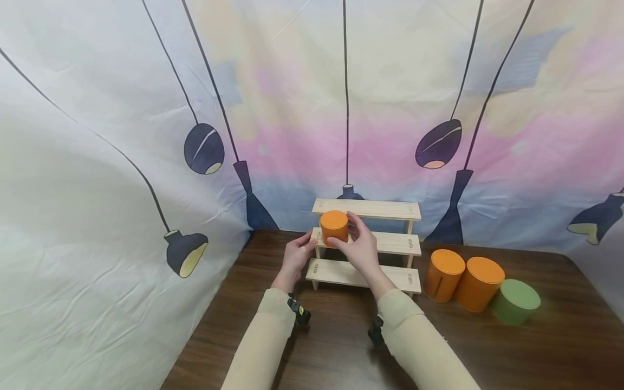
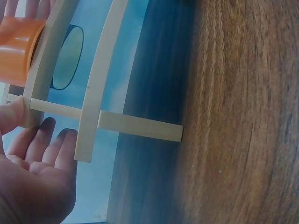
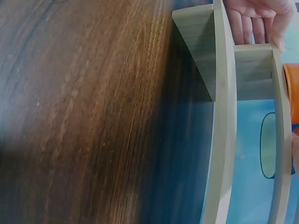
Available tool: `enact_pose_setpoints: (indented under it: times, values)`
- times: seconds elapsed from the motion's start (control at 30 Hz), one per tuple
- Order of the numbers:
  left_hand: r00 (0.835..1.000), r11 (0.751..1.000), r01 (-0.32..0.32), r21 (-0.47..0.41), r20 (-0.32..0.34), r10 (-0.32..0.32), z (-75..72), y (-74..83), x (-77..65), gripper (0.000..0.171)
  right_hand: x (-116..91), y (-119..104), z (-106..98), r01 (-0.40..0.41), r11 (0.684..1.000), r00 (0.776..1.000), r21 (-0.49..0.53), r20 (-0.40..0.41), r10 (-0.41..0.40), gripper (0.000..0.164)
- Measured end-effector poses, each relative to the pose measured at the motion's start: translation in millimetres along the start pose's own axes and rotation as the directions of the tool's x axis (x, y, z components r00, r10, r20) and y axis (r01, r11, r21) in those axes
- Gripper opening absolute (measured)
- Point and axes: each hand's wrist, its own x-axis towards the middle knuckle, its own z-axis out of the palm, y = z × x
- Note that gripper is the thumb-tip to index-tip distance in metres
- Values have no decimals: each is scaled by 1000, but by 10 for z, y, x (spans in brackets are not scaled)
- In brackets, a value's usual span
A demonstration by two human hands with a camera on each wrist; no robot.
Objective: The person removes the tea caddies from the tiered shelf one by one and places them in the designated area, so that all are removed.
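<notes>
A three-step wooden display rack (image 1: pixel 363 273) stands at the back of the dark table. On the left end of its middle step is a round orange canister (image 1: pixel 334 230). My right hand (image 1: pixel 363 252) holds this canister, the thumb at its front and the fingers round its right and far side. My left hand (image 1: pixel 294 260) grips the left end of the same step. In the left wrist view, the left thumb (image 2: pixel 11 114) lies on top of the board and the fingers reach beneath it. Only a sliver of the right hand (image 3: pixel 296 149) shows in the right wrist view.
Right of the rack, two more orange canisters (image 1: pixel 444 276) and a shorter green canister (image 1: pixel 517 303) stand close together on the table (image 1: pixel 336 346). A cloth backdrop (image 1: pixel 292 108) printed with hanging lamps rises behind and along the left side.
</notes>
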Motion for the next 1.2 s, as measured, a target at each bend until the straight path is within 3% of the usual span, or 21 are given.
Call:
enact_pose_setpoints:
  times: [0.73, 1.2]
  values:
    - [1000, 1000, -5, 6, 4, 5, -11, -9, 14, 49, -19, -31, 97, -55, 998, 995, -38, -83, 52, 88]
    - [1000, 1000, 4, -7, 1, -4, -7, 6, 7, 48, 3, 30, 72, -45, 999, 997, 11, -63, 46, 79]
